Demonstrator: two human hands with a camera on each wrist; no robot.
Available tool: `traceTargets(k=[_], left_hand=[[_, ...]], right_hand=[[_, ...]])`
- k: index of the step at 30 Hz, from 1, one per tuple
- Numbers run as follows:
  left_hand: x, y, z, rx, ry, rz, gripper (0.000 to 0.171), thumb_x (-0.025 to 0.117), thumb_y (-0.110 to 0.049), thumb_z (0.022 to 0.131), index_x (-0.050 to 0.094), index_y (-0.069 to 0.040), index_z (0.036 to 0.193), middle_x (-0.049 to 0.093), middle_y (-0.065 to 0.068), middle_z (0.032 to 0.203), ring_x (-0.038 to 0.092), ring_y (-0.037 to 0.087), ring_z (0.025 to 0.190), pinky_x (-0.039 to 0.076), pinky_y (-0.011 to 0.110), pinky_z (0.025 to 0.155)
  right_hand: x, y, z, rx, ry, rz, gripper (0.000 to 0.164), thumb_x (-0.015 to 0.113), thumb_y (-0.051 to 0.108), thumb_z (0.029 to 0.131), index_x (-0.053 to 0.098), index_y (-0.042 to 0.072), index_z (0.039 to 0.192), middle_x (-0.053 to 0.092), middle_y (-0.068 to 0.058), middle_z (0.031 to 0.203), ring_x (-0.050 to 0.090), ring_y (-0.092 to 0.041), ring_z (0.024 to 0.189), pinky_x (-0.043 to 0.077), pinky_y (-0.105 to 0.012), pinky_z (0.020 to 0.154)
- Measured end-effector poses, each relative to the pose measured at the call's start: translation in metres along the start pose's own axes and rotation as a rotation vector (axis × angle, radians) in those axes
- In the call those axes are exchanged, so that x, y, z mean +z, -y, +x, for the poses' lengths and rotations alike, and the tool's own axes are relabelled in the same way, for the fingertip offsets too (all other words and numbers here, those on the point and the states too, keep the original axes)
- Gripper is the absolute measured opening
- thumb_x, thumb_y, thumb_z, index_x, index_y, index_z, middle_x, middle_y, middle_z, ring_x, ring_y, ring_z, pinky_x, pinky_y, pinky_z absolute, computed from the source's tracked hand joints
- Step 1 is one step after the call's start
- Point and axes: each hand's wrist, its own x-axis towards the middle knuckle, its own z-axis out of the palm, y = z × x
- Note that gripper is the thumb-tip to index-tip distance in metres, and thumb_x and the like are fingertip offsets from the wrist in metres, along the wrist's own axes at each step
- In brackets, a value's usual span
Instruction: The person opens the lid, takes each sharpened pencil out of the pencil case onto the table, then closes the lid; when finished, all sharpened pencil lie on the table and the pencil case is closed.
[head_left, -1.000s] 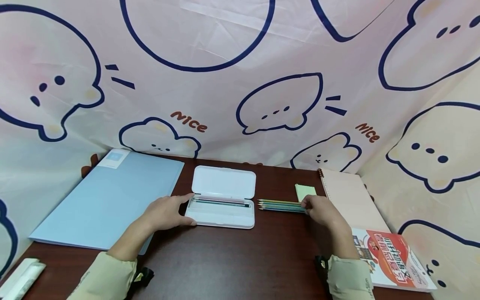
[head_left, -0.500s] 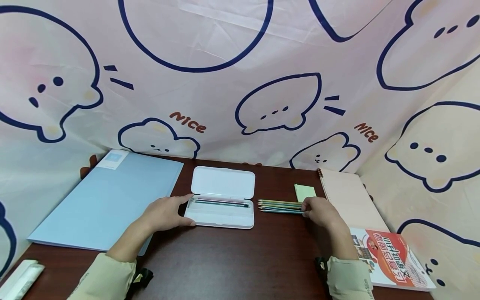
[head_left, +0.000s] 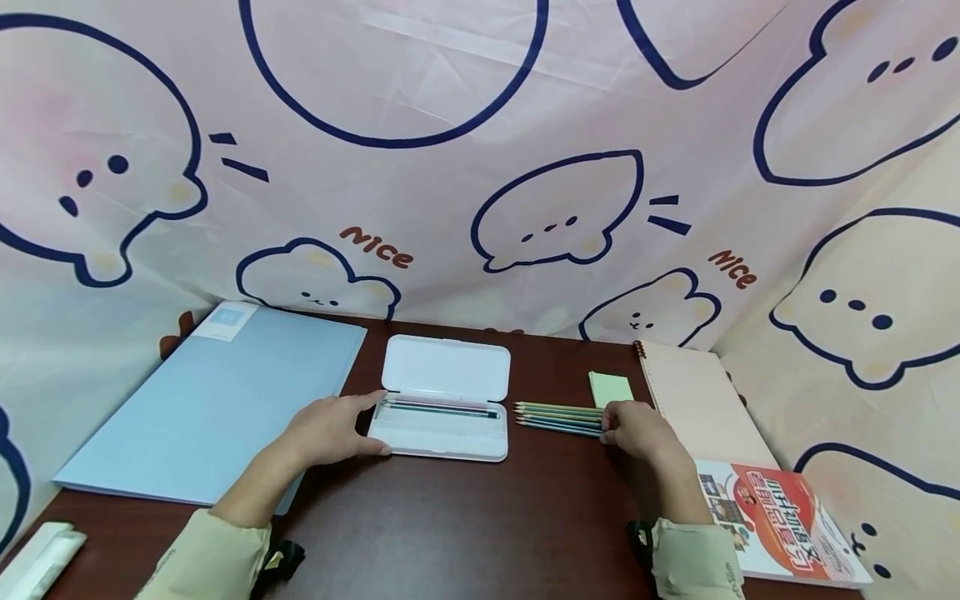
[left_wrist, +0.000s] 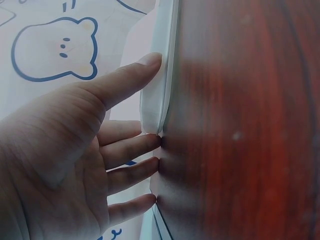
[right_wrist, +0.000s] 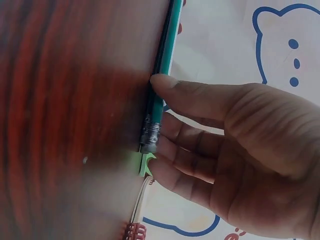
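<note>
An open white pencil case (head_left: 450,457) lies mid-table with its lid (head_left: 446,367) folded back. A few pencils (head_left: 442,409) lie along its far side. My left hand (head_left: 330,429) holds the case's left end between thumb and forefinger; the left wrist view shows the thumb on its near side. To the right, my right hand (head_left: 641,429) pinches several pencils (head_left: 558,418) near their back ends, tips pointing left at the case. In the right wrist view, the thumb presses a green pencil (right_wrist: 171,50) with a dark one beside it; the other pencils are hidden there.
Pale green sticky notes (head_left: 611,390) lie just beyond my right hand. Farther right are a spiral notebook (head_left: 701,400) and a red-and-white book (head_left: 783,525). A blue folder (head_left: 217,400) covers the left side, with a white packet (head_left: 41,558) at the lower left corner.
The right hand has shifted slightly left and nearer the person, and the back ends of the nearer pencils have swung toward the person. The left hand and the case stay put.
</note>
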Motion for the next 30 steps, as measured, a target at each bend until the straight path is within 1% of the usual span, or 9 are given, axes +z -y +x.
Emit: traceTargets(k=[6,10,12,15,19,22,24,27,30], left_hand=[[0.001,0.000,0.001,0.000,0.004,-0.001,0.092,0.085,-0.057,0.073,0.054,-0.011,0.147,0.069,0.017,0.129,0.069,0.029,0.100,0.054,0.047,0.078],[0.002,0.000,0.001,-0.004,0.009,0.002,0.093,0.085,-0.057,0.073,0.054,-0.011,0.147,0.069,0.017,0.130,0.069,0.029,0.101,0.054,0.047,0.078],[0.002,0.000,0.001,-0.004,0.007,0.003,0.093,0.085,-0.057,0.073,0.054,-0.011,0.147,0.069,0.017,0.130,0.069,0.030,0.101,0.054,0.047,0.078],[0.002,0.000,0.001,-0.003,0.001,0.005,0.092,0.085,-0.057,0.073,0.054,-0.011,0.147,0.069,0.017,0.130,0.069,0.030,0.102,0.054,0.048,0.079],[0.002,0.000,0.001,0.002,-0.003,0.009,0.092,0.085,-0.057,0.073,0.055,-0.010,0.147,0.069,0.017,0.129,0.069,0.030,0.101,0.054,0.047,0.079],[0.001,0.000,0.001,0.004,-0.003,0.011,0.092,0.085,-0.057,0.073,0.054,-0.010,0.147,0.069,0.016,0.129,0.069,0.029,0.101,0.054,0.046,0.078],[0.001,0.001,0.001,0.003,-0.003,0.011,0.092,0.085,-0.057,0.073,0.054,-0.010,0.147,0.069,0.017,0.129,0.069,0.029,0.101,0.054,0.046,0.078],[0.001,0.001,0.001,-0.003,-0.002,0.009,0.093,0.086,-0.056,0.073,0.055,-0.010,0.147,0.069,0.017,0.130,0.069,0.029,0.100,0.053,0.046,0.077],[0.001,0.000,0.000,-0.004,0.001,0.008,0.093,0.086,-0.056,0.072,0.055,-0.010,0.147,0.069,0.017,0.130,0.069,0.029,0.099,0.053,0.045,0.077]], right_hand=[[0.000,0.000,-0.001,-0.005,0.001,-0.022,0.015,0.076,0.013,0.087,0.063,0.018,0.081,0.060,0.002,0.079,0.053,-0.018,0.074,0.043,-0.037,0.067],[-0.002,0.001,-0.001,-0.005,-0.010,-0.022,0.013,0.076,0.013,0.088,0.064,0.017,0.084,0.062,0.002,0.081,0.054,-0.019,0.075,0.045,-0.040,0.069],[-0.003,0.003,-0.001,-0.024,-0.032,-0.008,0.010,0.075,0.015,0.089,0.066,0.017,0.088,0.064,0.002,0.084,0.054,-0.019,0.077,0.046,-0.041,0.071],[-0.004,0.010,0.002,-0.088,-0.067,0.052,0.006,0.073,0.017,0.092,0.070,0.015,0.097,0.069,0.001,0.091,0.058,-0.017,0.082,0.049,-0.042,0.077],[-0.004,0.030,0.008,-0.237,-0.090,0.150,0.015,0.069,0.018,0.096,0.073,0.012,0.109,0.072,0.000,0.099,0.063,-0.016,0.089,0.052,-0.041,0.081],[-0.003,0.052,0.014,-0.319,-0.087,0.190,0.015,0.068,0.018,0.097,0.073,0.014,0.111,0.073,-0.001,0.103,0.063,-0.015,0.091,0.052,-0.041,0.083],[-0.002,0.067,0.018,-0.356,-0.084,0.205,0.016,0.068,0.018,0.097,0.073,0.015,0.112,0.074,-0.001,0.106,0.063,-0.015,0.093,0.052,-0.041,0.086],[0.001,0.089,0.023,-0.376,-0.066,0.239,0.017,0.068,0.019,0.097,0.074,0.016,0.113,0.074,0.000,0.108,0.065,-0.015,0.097,0.052,-0.041,0.089],[0.005,0.107,0.026,-0.398,-0.046,0.255,0.018,0.068,0.018,0.097,0.075,0.016,0.114,0.074,0.002,0.108,0.066,-0.014,0.098,0.053,-0.039,0.087]])
